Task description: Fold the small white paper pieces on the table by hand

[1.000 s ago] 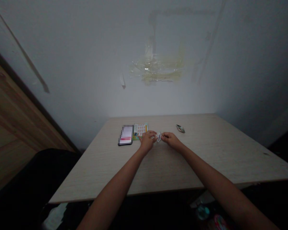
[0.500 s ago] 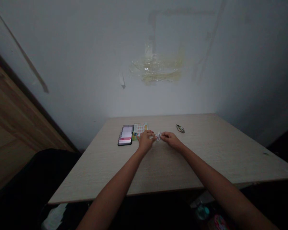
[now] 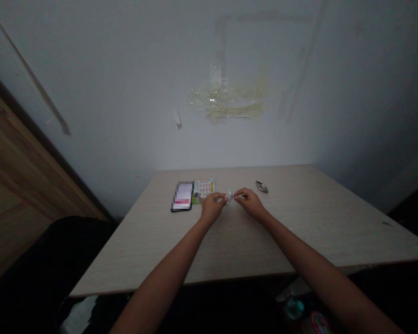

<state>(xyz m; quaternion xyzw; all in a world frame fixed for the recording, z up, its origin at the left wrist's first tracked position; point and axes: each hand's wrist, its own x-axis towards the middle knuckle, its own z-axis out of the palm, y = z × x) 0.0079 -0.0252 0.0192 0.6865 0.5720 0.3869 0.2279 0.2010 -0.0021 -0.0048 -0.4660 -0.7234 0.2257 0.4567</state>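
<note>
1. Head camera looks down on a pale wood-grain table (image 3: 309, 236) as a person works at a small white packet (image 3: 229, 197) with both bare hands, arms reaching in from the bottom of the frame.
2. Left hand (image 3: 212, 207) closes its fingertips on the packet's left side, pinching it.
3. Right hand (image 3: 251, 202) sits just to the packet's right. A pale strip (image 3: 242, 196) appears to run from the packet into its fingers, but the detail is too small to tell whether they clamp the strip, the packet or neither.
4. Packet is held just above the tabletop, between the hands, toward the table's far side.
5. Compared with a second ago, the right hand has drawn slightly rightward, opening a narrow gap beside the packet, which now rests mainly with the left hand.
6. Black phone (image 3: 182, 196), its screen blurred, lies left of the hands, with a colorful leaflet (image 3: 204, 190) beside it, just past the left hand's fingers.
7. Foil wrapper (image 3: 262, 186) lies beyond the right hand, apart from it.
8. Tape residue (image 3: 226, 99) marks the wall behind.
</note>
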